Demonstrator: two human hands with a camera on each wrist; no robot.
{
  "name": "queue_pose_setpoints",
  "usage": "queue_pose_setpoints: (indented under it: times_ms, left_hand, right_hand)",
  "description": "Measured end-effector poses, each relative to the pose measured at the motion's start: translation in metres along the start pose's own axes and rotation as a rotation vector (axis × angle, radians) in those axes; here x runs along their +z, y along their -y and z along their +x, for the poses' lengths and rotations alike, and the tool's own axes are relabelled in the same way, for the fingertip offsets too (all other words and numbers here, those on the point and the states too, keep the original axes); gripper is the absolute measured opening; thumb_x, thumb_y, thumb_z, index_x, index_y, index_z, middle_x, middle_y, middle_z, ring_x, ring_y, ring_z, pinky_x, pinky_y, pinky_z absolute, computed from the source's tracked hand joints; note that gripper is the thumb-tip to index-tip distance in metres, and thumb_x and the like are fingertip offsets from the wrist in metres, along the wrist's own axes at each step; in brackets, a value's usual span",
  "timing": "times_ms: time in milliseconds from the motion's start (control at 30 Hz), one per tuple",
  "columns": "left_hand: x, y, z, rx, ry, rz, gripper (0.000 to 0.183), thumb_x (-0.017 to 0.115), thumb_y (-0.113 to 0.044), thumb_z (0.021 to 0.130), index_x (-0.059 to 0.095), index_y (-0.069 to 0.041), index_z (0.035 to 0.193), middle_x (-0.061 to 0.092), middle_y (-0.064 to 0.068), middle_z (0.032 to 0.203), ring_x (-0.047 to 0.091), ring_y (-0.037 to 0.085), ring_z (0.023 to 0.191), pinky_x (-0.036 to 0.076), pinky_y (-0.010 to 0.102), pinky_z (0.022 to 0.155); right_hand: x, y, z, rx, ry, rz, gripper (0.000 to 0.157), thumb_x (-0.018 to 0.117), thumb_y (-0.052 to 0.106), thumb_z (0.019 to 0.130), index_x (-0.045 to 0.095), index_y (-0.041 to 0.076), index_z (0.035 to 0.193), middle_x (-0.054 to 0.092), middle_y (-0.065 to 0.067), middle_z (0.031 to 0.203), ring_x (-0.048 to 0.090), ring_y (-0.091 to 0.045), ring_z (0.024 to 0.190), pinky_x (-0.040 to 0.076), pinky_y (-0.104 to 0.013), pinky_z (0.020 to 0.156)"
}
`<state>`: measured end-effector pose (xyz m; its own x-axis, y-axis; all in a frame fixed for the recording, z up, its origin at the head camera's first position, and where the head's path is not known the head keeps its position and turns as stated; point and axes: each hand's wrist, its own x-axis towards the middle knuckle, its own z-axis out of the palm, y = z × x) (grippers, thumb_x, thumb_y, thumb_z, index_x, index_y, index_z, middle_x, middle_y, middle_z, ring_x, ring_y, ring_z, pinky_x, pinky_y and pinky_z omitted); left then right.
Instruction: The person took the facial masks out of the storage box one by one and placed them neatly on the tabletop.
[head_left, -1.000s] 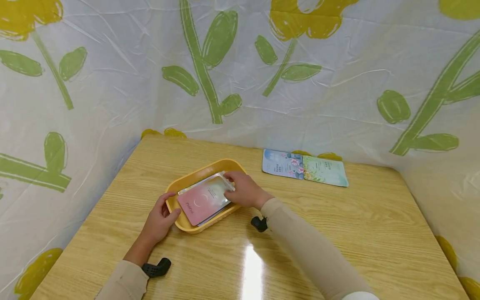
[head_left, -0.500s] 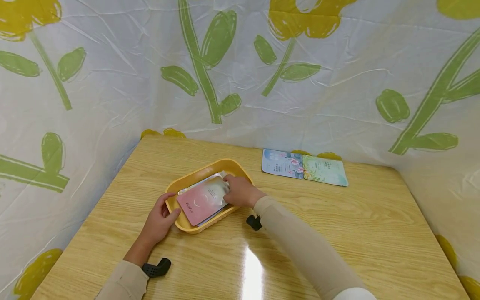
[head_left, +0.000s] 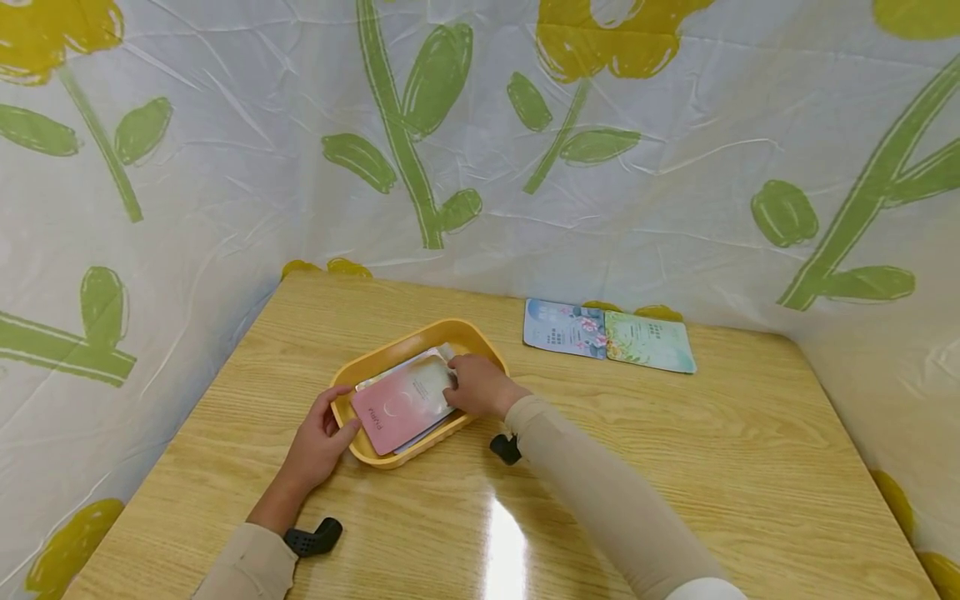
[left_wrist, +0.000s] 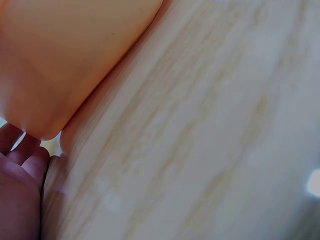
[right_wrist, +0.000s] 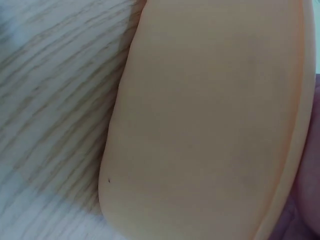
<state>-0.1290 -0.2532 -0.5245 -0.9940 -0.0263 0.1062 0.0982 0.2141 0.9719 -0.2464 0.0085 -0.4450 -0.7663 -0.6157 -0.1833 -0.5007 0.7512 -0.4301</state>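
A yellow plastic basket (head_left: 360, 451) sits on the wooden table in the head view. On top of the packets inside lies a pink and silver face mask packet (head_left: 401, 402), with other packets partly showing beneath it. My left hand (head_left: 315, 442) grips the basket's left end, thumb and fingers at the rim. Reaching over the right end, my right hand (head_left: 483, 385) pinches the far right edge of the pink packet; its fingertips are partly hidden. The left wrist view has the basket's outer wall (left_wrist: 65, 60) above my fingers, and the right wrist view is mostly basket wall (right_wrist: 200, 115).
Toward the back of the table (head_left: 645, 450), a blue floral packet (head_left: 564, 327) and a green packet (head_left: 651, 341) lie flat side by side. Behind them hangs a flower-printed sheet (head_left: 660, 208), which also encloses both sides.
My right hand has moved slightly left and down, and the pink packet has slid a little toward the basket's lower left. My left hand stays at the rim.
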Motion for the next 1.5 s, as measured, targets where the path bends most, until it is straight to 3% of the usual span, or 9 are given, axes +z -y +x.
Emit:
queue_pose_setpoints:
  times_ms: [67, 267, 433, 533, 867, 967, 1167, 1500]
  left_hand:
    - [0.000, 0.000, 0.000, 0.002, -0.003, -0.001, 0.050, 0.062, -0.003, 0.097, 0.040, 0.002, 0.142, 0.039, 0.026, 0.147, 0.041, 0.037, 0.135, 0.034, 0.008, 0.098]
    - [0.000, -0.002, 0.000, 0.012, -0.011, -0.002, 0.049, 0.063, -0.003, 0.096, 0.042, 0.001, 0.140, 0.040, 0.025, 0.146, 0.042, 0.036, 0.133, 0.034, 0.007, 0.098]
    - [0.001, -0.002, -0.001, 0.009, -0.011, -0.002, 0.049, 0.063, -0.004, 0.096, 0.042, 0.001, 0.141, 0.040, 0.025, 0.146, 0.042, 0.036, 0.134, 0.034, 0.007, 0.098]
    - [0.001, -0.003, -0.001, -0.002, -0.009, 0.008, 0.049, 0.063, -0.005, 0.097, 0.042, 0.000, 0.141, 0.040, 0.025, 0.147, 0.040, 0.036, 0.136, 0.033, 0.007, 0.098]
    - [0.001, -0.004, -0.001, -0.001, -0.009, 0.014, 0.049, 0.063, -0.005, 0.097, 0.042, 0.001, 0.141, 0.040, 0.025, 0.146, 0.040, 0.036, 0.135, 0.033, 0.007, 0.098]
    - [0.001, -0.005, -0.001, 0.008, -0.015, 0.003, 0.049, 0.061, -0.002, 0.096, 0.042, 0.003, 0.141, 0.041, 0.027, 0.145, 0.041, 0.037, 0.133, 0.034, 0.007, 0.098]
    - [0.002, -0.005, 0.000, 0.013, -0.031, 0.026, 0.047, 0.061, -0.001, 0.096, 0.042, 0.002, 0.139, 0.040, 0.028, 0.145, 0.039, 0.034, 0.133, 0.032, 0.006, 0.099]
    - [0.002, -0.005, -0.001, -0.003, -0.021, 0.013, 0.048, 0.060, -0.001, 0.096, 0.042, 0.002, 0.141, 0.038, 0.026, 0.148, 0.034, 0.034, 0.138, 0.030, 0.007, 0.100]
  right_hand:
    - [0.001, 0.001, -0.001, -0.017, -0.013, -0.005, 0.043, 0.061, 0.019, 0.098, 0.056, -0.007, 0.132, 0.063, -0.019, 0.124, 0.058, -0.027, 0.112, 0.046, -0.038, 0.099]
    - [0.001, 0.002, -0.002, -0.015, -0.042, 0.007, 0.022, 0.063, 0.020, 0.097, 0.063, 0.002, 0.112, 0.059, -0.006, 0.093, 0.052, -0.021, 0.085, 0.044, -0.034, 0.079]
    - [0.001, 0.004, -0.003, 0.012, -0.025, 0.003, 0.038, 0.063, 0.021, 0.097, 0.060, -0.001, 0.127, 0.065, -0.009, 0.109, 0.055, -0.020, 0.092, 0.047, -0.035, 0.089]
    - [0.001, 0.005, -0.004, 0.019, -0.004, -0.002, 0.040, 0.062, 0.022, 0.097, 0.059, -0.002, 0.129, 0.065, -0.011, 0.114, 0.056, -0.021, 0.094, 0.047, -0.036, 0.092]
    - [0.000, 0.008, -0.006, -0.039, 0.003, -0.091, 0.026, 0.061, 0.022, 0.099, 0.063, 0.002, 0.115, 0.060, -0.005, 0.088, 0.054, -0.019, 0.079, 0.044, -0.032, 0.076]
    - [0.000, 0.008, -0.006, -0.090, -0.015, -0.093, 0.027, 0.061, 0.022, 0.099, 0.065, 0.001, 0.117, 0.067, -0.009, 0.096, 0.060, -0.022, 0.087, 0.048, -0.034, 0.082]
    - [-0.001, 0.007, -0.007, -0.145, -0.064, 0.061, 0.038, 0.060, 0.020, 0.100, 0.061, -0.003, 0.130, 0.061, -0.017, 0.129, 0.055, -0.031, 0.122, 0.044, -0.040, 0.104]
    - [-0.005, 0.014, -0.012, -0.082, -0.114, 0.298, 0.043, 0.067, 0.015, 0.092, 0.061, 0.001, 0.133, 0.062, -0.014, 0.130, 0.057, -0.029, 0.116, 0.046, -0.040, 0.100]
